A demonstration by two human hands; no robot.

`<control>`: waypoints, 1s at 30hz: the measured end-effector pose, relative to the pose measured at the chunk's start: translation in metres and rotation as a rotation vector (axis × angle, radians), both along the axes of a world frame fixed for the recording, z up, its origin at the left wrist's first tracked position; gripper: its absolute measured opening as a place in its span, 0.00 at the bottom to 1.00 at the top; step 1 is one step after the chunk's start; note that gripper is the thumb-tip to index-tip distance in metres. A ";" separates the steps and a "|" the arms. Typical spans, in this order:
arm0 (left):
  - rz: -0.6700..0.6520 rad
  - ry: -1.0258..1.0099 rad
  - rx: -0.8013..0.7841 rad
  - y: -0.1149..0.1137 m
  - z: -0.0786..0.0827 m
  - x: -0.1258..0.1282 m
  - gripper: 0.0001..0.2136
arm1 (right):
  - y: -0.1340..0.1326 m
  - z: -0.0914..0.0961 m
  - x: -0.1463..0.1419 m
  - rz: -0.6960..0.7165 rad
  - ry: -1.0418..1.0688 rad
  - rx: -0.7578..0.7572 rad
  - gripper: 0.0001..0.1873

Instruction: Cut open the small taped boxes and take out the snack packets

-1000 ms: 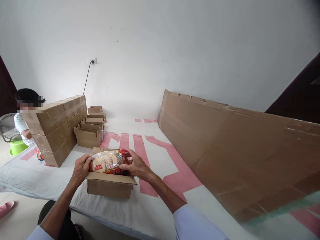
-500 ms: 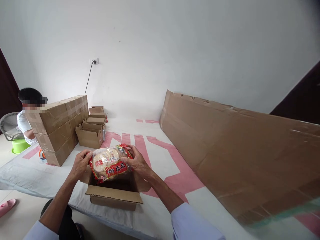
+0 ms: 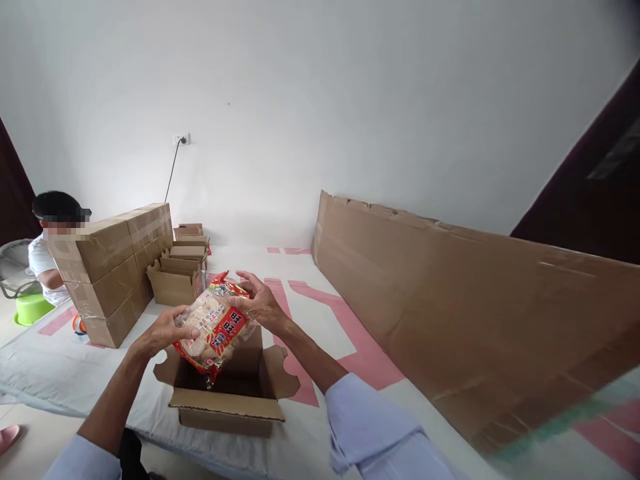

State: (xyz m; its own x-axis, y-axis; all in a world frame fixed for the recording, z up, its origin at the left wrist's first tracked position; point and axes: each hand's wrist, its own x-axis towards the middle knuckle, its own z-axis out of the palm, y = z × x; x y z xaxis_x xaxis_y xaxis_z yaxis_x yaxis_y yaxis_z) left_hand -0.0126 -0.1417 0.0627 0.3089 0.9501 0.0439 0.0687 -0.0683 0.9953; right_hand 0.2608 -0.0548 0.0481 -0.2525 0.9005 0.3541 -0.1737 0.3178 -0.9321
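Both hands hold a clear and red bag of rice crackers (image 3: pixel 213 327), tilted, above an open cardboard box (image 3: pixel 227 419). My left hand (image 3: pixel 163 331) grips its left edge, thumb lying on the front. On the upper right edge is my right hand (image 3: pixel 263 303), closed on the bag with its thumb on the front and some fingers behind it. Inside, the box looks dark, and its flaps stand open. Part of its back is hidden by the bag.
Sealed cartons (image 3: pixel 113 273) are stacked at the left, with several open small boxes (image 3: pixel 175 279) beside them. A large cardboard sheet (image 3: pixel 450 313) leans along the right. Behind the stack sits a person (image 3: pixel 47 260) near a green basin (image 3: pixel 33 308). A pink slipper (image 3: pixel 9 438) lies on the floor.
The rice cracker bag has turned from nearly level to a slant, its right end raised and left end lowered. My left hand has shifted down along its edge. The view has tilted slightly upward.
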 end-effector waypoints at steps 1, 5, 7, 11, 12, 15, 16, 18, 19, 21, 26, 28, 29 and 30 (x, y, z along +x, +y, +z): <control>0.055 -0.040 0.019 0.002 -0.002 0.000 0.29 | 0.002 0.003 0.000 -0.081 -0.008 0.044 0.54; 0.312 -0.303 0.143 0.010 -0.012 0.008 0.34 | -0.005 -0.001 -0.005 -0.279 0.011 0.067 0.56; 0.366 -0.398 0.194 0.016 -0.013 0.015 0.37 | -0.013 -0.006 -0.014 -0.072 0.062 -0.016 0.54; 0.299 -0.445 0.194 0.028 -0.006 0.025 0.38 | -0.019 -0.007 -0.030 0.224 0.185 -0.059 0.41; 0.266 -0.452 0.178 0.031 -0.005 0.025 0.37 | -0.016 -0.006 -0.032 0.209 0.199 -0.058 0.40; 0.196 -0.464 0.128 0.045 -0.004 0.021 0.36 | -0.002 -0.002 -0.032 0.130 0.209 -0.081 0.40; 0.190 -0.466 0.118 0.050 -0.005 0.019 0.35 | 0.004 -0.002 -0.031 0.113 0.221 -0.093 0.40; 0.188 -0.472 0.108 0.062 -0.008 0.016 0.35 | 0.016 -0.003 -0.031 0.094 0.250 -0.123 0.42; 0.191 -0.476 0.105 0.068 -0.010 0.014 0.36 | 0.022 -0.004 -0.031 0.090 0.257 -0.139 0.43; 0.208 -0.485 0.096 0.078 -0.014 0.012 0.36 | 0.032 -0.006 -0.032 0.087 0.246 -0.164 0.42; 0.210 -0.473 0.041 0.098 -0.020 0.008 0.32 | 0.048 -0.010 -0.033 0.077 0.230 -0.164 0.41; 0.216 -0.467 0.032 0.102 -0.021 0.007 0.32 | 0.051 -0.012 -0.032 0.069 0.227 -0.163 0.40; 0.221 -0.463 0.026 0.104 -0.022 0.007 0.32 | 0.052 -0.013 -0.032 0.065 0.225 -0.164 0.39; 0.225 -0.458 0.019 0.105 -0.023 0.007 0.31 | 0.053 -0.014 -0.033 0.061 0.223 -0.164 0.39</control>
State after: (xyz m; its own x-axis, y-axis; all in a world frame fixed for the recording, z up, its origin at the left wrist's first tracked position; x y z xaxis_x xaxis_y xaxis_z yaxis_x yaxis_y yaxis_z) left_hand -0.0055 -0.0362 0.0395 0.0414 0.9886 0.1446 -0.3597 -0.1203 0.9253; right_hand 0.2283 -0.0017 0.0337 -0.2405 0.9358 0.2578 -0.3950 0.1483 -0.9066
